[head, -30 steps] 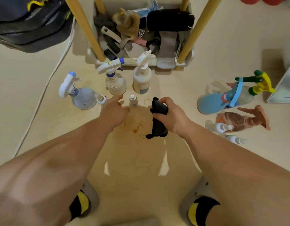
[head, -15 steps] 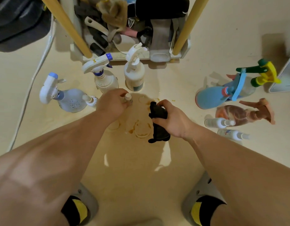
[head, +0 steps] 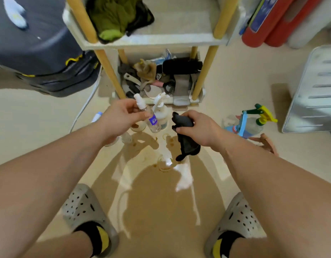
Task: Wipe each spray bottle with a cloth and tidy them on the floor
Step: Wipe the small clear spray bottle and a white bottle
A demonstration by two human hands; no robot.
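My left hand (head: 120, 116) pinches a small clear spray bottle (head: 149, 116) with a white cap and a purple label, lifted off the floor and tilted. My right hand (head: 196, 125) grips a black cloth (head: 187, 144) that hangs down beside it, a short gap from the bottle. Behind the small bottle a white trigger spray bottle (head: 161, 108) stands on the floor. To the right lie a blue bottle with a green and yellow trigger (head: 254, 121) and a brown bottle (head: 267, 142), partly hidden by my right forearm. Other bottles are hidden under my left arm.
A shelf unit with wooden posts (head: 109, 71) stands ahead, its bottom tray full of brushes and rags. A dark bin (head: 40, 58) is at the left and a metal box (head: 313, 90) at the right. Brown ring stains (head: 164, 164) mark the floor. My sandalled feet (head: 86, 215) are below.
My left hand has picked the small bottle up off the floor and raised it. My head has tilted up, so more of the shelf shows. The right hand has kept the cloth.
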